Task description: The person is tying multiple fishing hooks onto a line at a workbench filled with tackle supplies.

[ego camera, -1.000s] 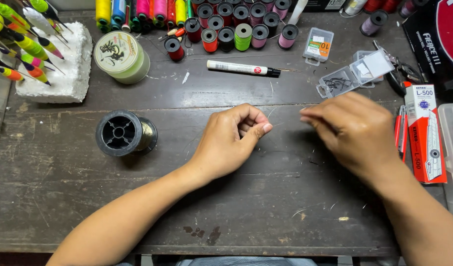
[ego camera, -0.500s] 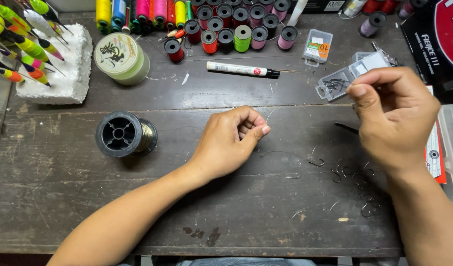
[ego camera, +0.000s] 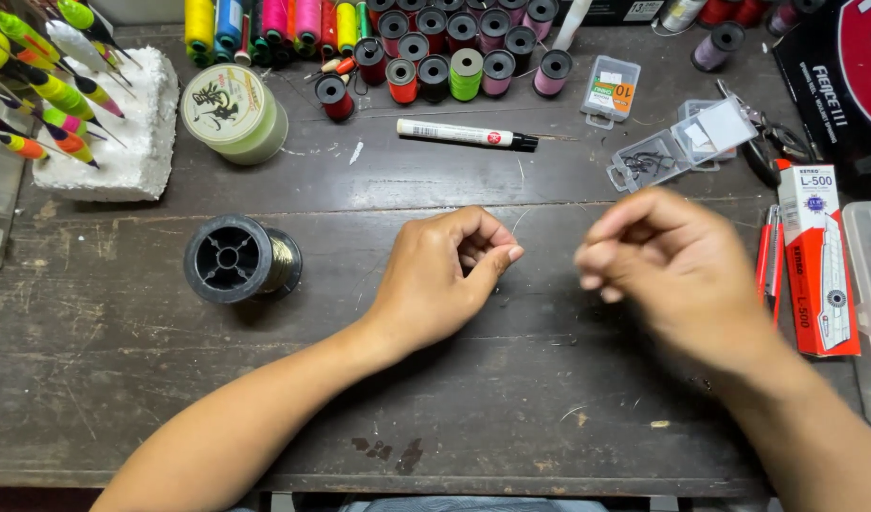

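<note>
On the dark, scuffed wooden table (ego camera: 123,379) the left hand (ego camera: 445,275) rests curled, thumb pressed to the bent fingers (ego camera: 497,258) as if pinching something too fine to make out; a faint thin line (ego camera: 521,220) shows just above the knuckles. The right hand (ego camera: 668,261) hovers a little apart to its right, blurred, its fingers drawn loosely together; whether they grip anything cannot be told. Left of the left hand lies a black plastic spool wound with olive line (ego camera: 241,258), and behind it a pale green round spool (ego camera: 232,112) beside a white foam block stuck with bright fishing floats (ego camera: 104,142). Along the far edge stand rows of coloured thread bobbins (ego camera: 454,57), with a white marker pen with a black cap (ego camera: 469,136) in front of them. Just behind the right hand sits an open clear plastic box of small hooks (ego camera: 677,150); to its right lies a red and white packaged cutter knife (ego camera: 819,256).
</note>
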